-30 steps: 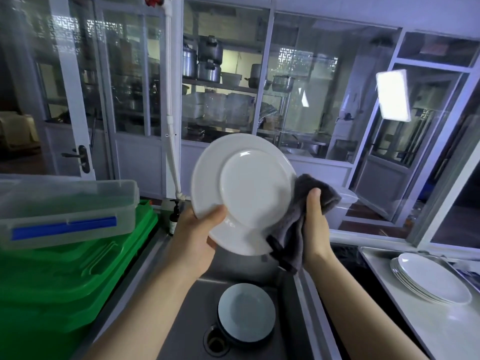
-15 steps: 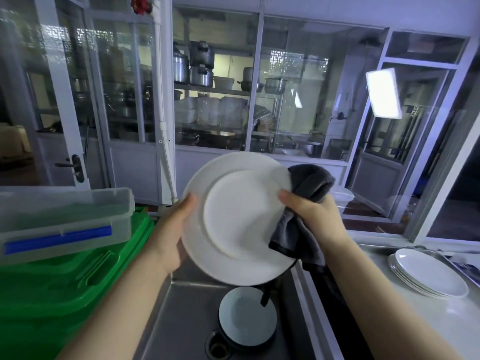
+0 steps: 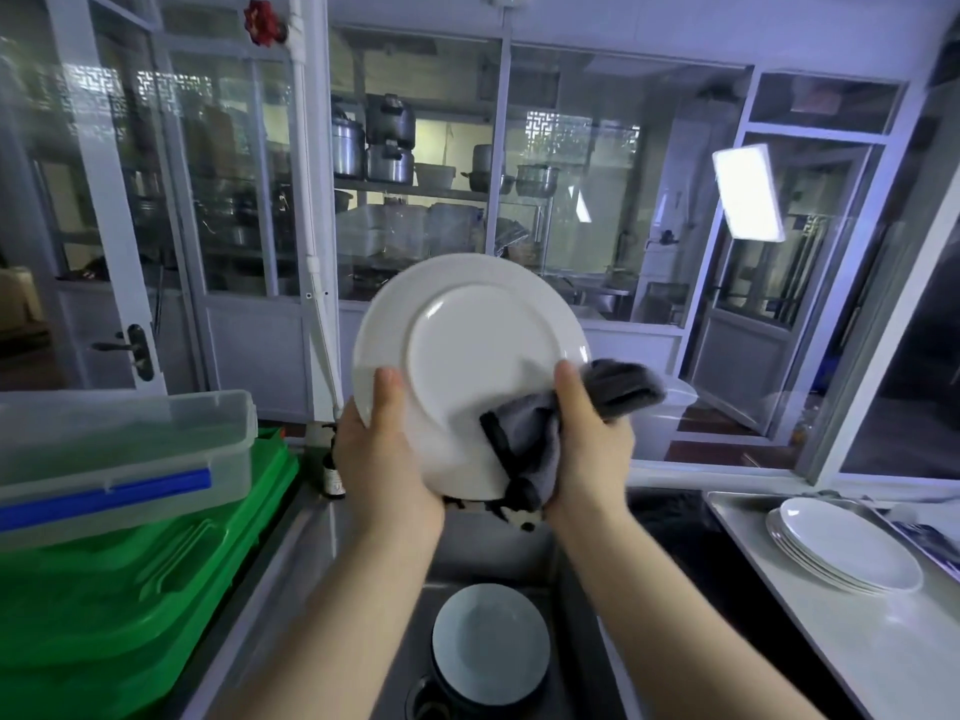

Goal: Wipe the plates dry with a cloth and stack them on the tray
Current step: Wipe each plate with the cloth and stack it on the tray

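While the left hand (image 3: 382,459) grips the white plate (image 3: 470,366) at its lower-left rim, thumb on the underside, the right hand (image 3: 584,444) pinches a grey cloth (image 3: 535,433) against the lower-right rim. Below the grip, another plate (image 3: 491,644) lies in the sink (image 3: 395,631); right of it, stacked plates (image 3: 847,545) sit on the tray (image 3: 769,589), open air around the raised rim.

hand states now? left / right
Left hand: grips the white plate by its rim.
Right hand: holds the grey cloth against the plate.
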### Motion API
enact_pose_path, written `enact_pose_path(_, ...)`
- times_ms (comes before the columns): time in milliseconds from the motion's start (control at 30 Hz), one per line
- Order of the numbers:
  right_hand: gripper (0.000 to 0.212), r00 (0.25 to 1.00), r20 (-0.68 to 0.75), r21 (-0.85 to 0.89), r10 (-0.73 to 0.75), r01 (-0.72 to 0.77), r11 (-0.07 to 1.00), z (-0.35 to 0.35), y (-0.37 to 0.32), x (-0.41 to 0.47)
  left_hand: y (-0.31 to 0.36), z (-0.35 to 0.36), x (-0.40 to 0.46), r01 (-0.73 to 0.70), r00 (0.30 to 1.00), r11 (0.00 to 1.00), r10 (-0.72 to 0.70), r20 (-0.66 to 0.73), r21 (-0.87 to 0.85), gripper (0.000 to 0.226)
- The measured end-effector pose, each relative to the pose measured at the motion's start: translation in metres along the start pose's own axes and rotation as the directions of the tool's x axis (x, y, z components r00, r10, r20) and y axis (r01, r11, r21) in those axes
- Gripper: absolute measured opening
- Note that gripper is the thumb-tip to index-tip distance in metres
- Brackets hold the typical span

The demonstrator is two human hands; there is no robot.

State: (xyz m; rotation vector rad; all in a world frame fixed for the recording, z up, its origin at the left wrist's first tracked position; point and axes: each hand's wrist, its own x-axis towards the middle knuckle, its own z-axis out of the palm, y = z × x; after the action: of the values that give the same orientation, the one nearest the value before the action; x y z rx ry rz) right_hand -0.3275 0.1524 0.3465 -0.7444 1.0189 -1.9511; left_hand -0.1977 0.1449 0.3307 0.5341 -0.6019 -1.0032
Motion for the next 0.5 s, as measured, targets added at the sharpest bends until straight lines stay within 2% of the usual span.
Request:
enact_pose_path(67,0.03,0.997,0.009,0.094,0.081,-0.082,0.992,0.001,0.009,-0.008,-0.008,0.007,-0.01,-0.026,1.0,0.999,0.026,-0.008,-0.022,0.017)
enact_pose_path(133,0.031,0.996,-0.002,0.044,0.089,-0.089,0.995,-0.006,0.004,-0.004,-0.009,0.001,-0.011,0.014,0.998,0.999,-0.016,0.059,0.034,0.008)
enact_pose_path(200,0.021,1.0,-0.001,-0.089,0.007,-0.007,0.996,-0.018,-0.009,0.008,-0.004,-0.014,-0.003,0.096,0.983,0.992,-0.107,0.149,0.08,0.021)
enact_pose_path(267,0.016,0.996,0.08,-0.187,-0.034,0.049,0.981,-0.028,-0.025,0.017,0.005,-0.022,0.009,0.187,0.959,0.974,-0.21,0.19,0.131,0.043)
enact_pose_path(333,0.013,0.979,0.206,-0.179,0.006,0.032,0.983,-0.031,-0.034,0.019,0.015,-0.021,0.019,0.217,0.939,0.951,-0.265,0.217,0.221,0.042)
enact_pose_path(400,0.012,0.97,0.242,-0.169,0.031,0.011,0.986,-0.031,-0.039,0.018,0.021,-0.014,0.021,0.2,0.943,0.948,-0.255,0.215,0.246,0.03)
enact_pose_path(500,0.024,0.99,0.14,-0.145,-0.006,0.026,0.989,-0.029,-0.037,0.018,0.019,-0.007,0.019,0.145,0.973,0.977,-0.169,0.155,0.157,0.019)
